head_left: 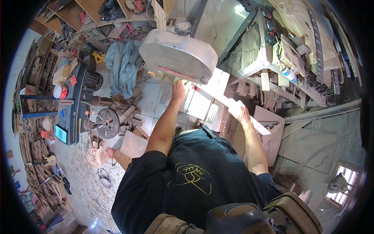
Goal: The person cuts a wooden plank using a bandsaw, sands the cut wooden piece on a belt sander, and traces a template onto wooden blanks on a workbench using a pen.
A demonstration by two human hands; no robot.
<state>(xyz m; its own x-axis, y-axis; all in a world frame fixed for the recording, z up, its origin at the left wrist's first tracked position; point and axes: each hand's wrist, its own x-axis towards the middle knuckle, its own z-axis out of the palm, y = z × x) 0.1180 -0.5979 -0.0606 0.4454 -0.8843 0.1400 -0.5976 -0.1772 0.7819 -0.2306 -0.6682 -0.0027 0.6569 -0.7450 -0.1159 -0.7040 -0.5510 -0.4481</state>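
A long pale wooden strip (pixel 219 97) runs slantwise from beneath the rounded grey upper housing of a bandsaw (pixel 177 54) towards my right side. My right hand (pixel 239 110) is closed around the strip partway along, and its free end sticks out past my wrist. Close under the housing, my left hand (pixel 179 89) is curled at the strip's far end; its fingertips are partly hidden. Strong light washes out the bright work surface (pixel 198 104) below the strip. The saw blade cannot be made out.
Lumber racks (pixel 265 58) stand at the front right. To the left are a blue cloth (pixel 122 66), a spoked wheel (pixel 107 123) and a dark machine (pixel 78 105) with a phone (pixel 61 133) on it. Wood scraps (pixel 39 156) line the left wall.
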